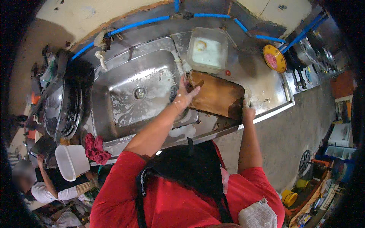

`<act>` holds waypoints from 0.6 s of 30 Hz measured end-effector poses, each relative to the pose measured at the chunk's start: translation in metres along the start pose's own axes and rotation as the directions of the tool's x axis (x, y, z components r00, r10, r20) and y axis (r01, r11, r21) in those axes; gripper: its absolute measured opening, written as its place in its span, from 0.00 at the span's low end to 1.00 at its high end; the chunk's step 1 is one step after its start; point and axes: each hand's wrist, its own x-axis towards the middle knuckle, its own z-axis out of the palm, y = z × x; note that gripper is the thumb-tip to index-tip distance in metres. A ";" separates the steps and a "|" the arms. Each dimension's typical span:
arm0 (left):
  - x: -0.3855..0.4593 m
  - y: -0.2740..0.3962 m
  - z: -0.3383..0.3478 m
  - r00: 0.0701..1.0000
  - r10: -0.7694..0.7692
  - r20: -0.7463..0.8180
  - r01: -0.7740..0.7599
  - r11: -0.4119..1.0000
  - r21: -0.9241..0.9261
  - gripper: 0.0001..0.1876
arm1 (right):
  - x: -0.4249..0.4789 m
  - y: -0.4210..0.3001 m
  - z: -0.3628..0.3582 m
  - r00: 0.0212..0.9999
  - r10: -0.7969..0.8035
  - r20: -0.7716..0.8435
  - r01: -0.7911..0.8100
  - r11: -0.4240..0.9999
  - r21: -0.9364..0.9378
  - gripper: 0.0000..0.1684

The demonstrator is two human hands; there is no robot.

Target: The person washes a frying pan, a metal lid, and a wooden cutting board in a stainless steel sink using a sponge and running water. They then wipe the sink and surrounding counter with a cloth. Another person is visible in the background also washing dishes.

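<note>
A rectangular brown pan [218, 91] with dark edges is tilted over the counter, right of the steel sink basin [139, 93]. My left hand [186, 94] grips its left end, thumb over the rim, with white suds on the skin. At the pan's right end is my right hand [248, 109], closed around something pale and sudsy against the rim; what this is cannot be told. Behind the pan stands a clear plastic tub [208, 51] holding whitish liquid and a yellowish ring-shaped thing. Suds lie in the basin.
A tap [101, 59] overhangs the sink's back left. Left are dark stacked pans [67, 108], a white plastic container [71, 162] and a red cloth [97, 148]. A yellow bowl [274, 58] with pink contents stands at the back right. Another person [45, 191] is at the lower left.
</note>
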 end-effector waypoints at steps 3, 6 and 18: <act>0.023 -0.021 -0.039 0.974 -0.006 -0.227 0.081 0.943 0.323 0.41 | -0.018 -0.018 0.010 0.949 -0.066 0.309 -0.009 0.972 0.234 0.32; 0.025 0.009 -0.094 0.893 -0.434 -0.117 0.430 0.749 0.504 0.34 | -0.038 -0.020 0.026 0.877 -0.252 0.408 0.099 0.928 0.361 0.30; -0.118 0.016 -0.277 0.878 -0.383 -0.288 0.190 0.829 -0.525 0.26 | 0.047 -0.266 0.084 0.519 -0.835 0.183 0.850 0.483 -0.209 0.32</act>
